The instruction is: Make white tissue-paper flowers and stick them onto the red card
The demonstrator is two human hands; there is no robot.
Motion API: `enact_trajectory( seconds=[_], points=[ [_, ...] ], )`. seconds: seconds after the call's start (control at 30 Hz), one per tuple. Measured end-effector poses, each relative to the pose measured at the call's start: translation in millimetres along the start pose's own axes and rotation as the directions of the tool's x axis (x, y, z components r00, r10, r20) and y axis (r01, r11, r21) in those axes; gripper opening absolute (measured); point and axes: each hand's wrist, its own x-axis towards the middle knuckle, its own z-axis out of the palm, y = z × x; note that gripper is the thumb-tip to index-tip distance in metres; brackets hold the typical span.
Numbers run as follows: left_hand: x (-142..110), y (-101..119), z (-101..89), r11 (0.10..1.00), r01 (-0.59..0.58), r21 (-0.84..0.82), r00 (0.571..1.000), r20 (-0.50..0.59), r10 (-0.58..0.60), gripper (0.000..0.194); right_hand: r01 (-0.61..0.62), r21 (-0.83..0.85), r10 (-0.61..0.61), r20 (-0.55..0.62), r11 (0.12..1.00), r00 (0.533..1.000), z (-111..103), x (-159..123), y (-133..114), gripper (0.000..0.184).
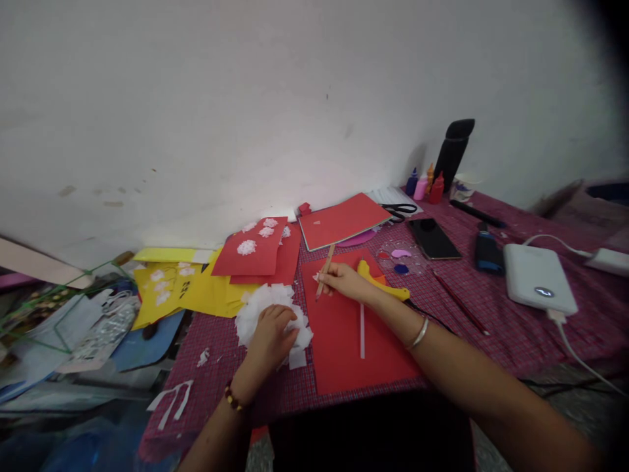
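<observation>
My right hand (344,282) is closed around a slim light-brown wooden pencil (326,265). Its lower end points at a red sheet (339,357), close to a small white tuft (316,276). Beside my right wrist, a yellow hot glue gun (393,290) lies on the sheet, partly covered by the arm. A whitish glue stick (362,334) rests below it. My left hand (274,331) lies on a pile of small white paper pieces (255,308), its thumb and fingers apart; I see nothing gripped between them.
Red cards with white tufts (260,262) and yellow sheets (196,298) lie at left. To the right are a paint palette (413,257), a phone (433,238), a red pencil (462,305) and a white power bank (538,278). Paint bottles (421,188) and scissors (400,208) sit behind.
</observation>
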Motion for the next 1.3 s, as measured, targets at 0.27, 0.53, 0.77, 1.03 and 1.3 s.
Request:
enact_trajectory(
  seconds=[0.27, 0.53, 0.77, 1.03, 1.3],
  points=[
    [-1.1, -4.9, -22.1, 0.797, 0.288, -0.531, 0.92, -0.078, -0.385, 0.017, 0.022, -0.009, -0.022, -0.021, 1.0, 1.0, 0.2, 1.6, 0.4, 0.021],
    [27.7, 8.5, -24.7, 0.408, 0.27, -0.872, 0.892, 0.067, -0.446, 0.015, 0.139, 0.205, -0.115, -0.124, 0.969, 0.986, 9.8, -11.0, -26.7, 0.028],
    [70.9, 25.1, -3.4, 0.388, 0.178, -0.904, 0.899, -0.011, -0.438, 0.012, 0.248, 0.246, -0.178, -0.273, 0.937, 0.945, 10.5, -12.0, -35.0, 0.026],
    [73.6, 32.2, 15.8, 0.208, 0.165, -0.964, 0.874, 0.046, -0.483, 0.016, 0.213, 0.17, -0.148, -0.331, 0.962, 0.932, 6.0, -7.3, -28.3, 0.029],
    [71.8, 31.3, 17.8, 0.233, 0.16, -0.959, 0.882, 0.033, -0.47, 0.018, 0.2, 0.152, -0.14, -0.333, 0.968, 0.932, 5.9, -6.0, -26.1, 0.032]
  ],
)
